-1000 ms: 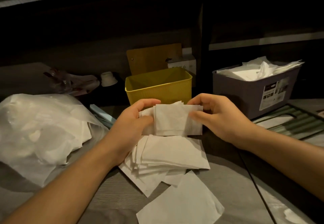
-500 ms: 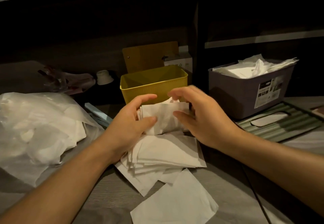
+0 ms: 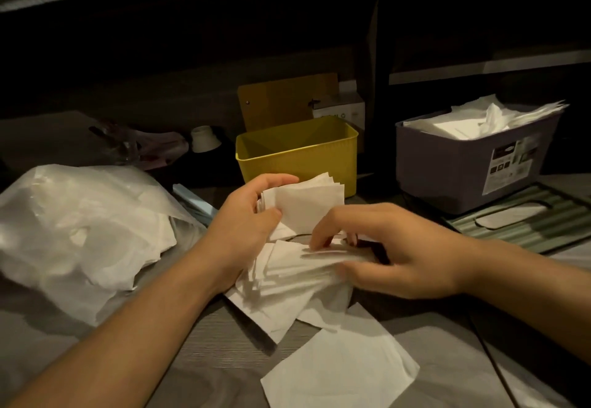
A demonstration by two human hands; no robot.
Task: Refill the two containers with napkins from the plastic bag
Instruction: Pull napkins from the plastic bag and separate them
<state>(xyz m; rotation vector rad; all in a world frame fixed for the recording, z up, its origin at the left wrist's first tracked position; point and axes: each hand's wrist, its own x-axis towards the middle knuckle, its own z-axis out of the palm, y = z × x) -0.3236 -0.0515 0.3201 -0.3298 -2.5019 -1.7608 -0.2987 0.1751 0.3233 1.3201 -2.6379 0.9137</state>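
My left hand (image 3: 244, 225) grips a small stack of white napkins (image 3: 307, 206) held upright just in front of the yellow container (image 3: 297, 155), which looks empty. My right hand (image 3: 383, 251) pinches the top napkins of the loose pile (image 3: 294, 276) lying on the table below that stack. One single napkin (image 3: 339, 372) lies flat nearer to me. The grey container (image 3: 473, 164) at the right is heaped with napkins. The clear plastic bag (image 3: 80, 231) with more napkins slumps at the left.
A green slotted lid (image 3: 524, 219) lies under and in front of the grey container. Behind the yellow container stand a yellow board (image 3: 287, 100) and a small white box (image 3: 342, 110). A white cap (image 3: 204, 139) and crumpled plastic (image 3: 144, 145) sit at the back left.
My right hand let go of the held stack and dropped down onto the pile on the table. My left hand keeps the stack, now tilted a little toward the yellow container.
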